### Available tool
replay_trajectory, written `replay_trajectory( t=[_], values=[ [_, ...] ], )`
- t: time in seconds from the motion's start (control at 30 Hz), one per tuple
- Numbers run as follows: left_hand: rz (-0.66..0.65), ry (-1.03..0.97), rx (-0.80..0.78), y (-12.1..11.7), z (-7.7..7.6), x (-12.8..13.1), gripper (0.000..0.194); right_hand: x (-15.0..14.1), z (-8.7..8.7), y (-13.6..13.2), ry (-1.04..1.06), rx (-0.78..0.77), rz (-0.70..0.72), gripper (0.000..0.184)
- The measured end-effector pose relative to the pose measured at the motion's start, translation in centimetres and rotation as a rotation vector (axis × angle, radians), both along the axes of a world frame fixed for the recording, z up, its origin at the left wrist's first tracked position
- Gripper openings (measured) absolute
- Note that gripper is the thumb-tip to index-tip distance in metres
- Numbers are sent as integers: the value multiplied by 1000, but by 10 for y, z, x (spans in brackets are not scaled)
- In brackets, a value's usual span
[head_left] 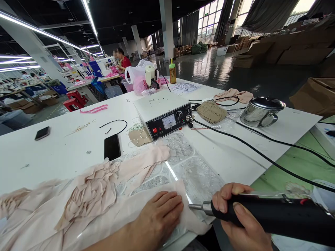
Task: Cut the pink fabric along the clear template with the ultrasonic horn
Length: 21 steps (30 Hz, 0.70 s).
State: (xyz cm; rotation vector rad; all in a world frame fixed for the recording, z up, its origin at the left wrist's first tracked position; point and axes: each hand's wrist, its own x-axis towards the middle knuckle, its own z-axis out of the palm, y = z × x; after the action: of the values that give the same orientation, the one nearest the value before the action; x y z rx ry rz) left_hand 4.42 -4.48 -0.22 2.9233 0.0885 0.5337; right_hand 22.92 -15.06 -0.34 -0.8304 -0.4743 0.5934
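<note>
Right grip (243,218) clamped on stiff black handheld tool (274,214), tip at 9 o'clock; left hand (159,216) flat, fingers spread, pinning thin, limp, slippery pink fabric (104,195) on desk (52,157), best held near edge.

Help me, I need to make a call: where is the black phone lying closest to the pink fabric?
In the head view the phone lies flat on the white table, left of centre, just above the fabric and left of the control box.

Black tool's (274,216) rear end beyond the right edge; far worker's face blurred.
</note>
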Motion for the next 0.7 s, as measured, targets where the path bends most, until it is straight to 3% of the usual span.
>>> replay_trajectory(
  t=[0.57, 0.7],
  values=[
    [2, 25, 106, 1, -3, 0, 28, 5, -7, -2, 2, 2, 34, 6],
    [-3, 20, 114, 3, -1, 0, 28, 4, -8, 2, 17, 32, -12, 8]
  ],
)
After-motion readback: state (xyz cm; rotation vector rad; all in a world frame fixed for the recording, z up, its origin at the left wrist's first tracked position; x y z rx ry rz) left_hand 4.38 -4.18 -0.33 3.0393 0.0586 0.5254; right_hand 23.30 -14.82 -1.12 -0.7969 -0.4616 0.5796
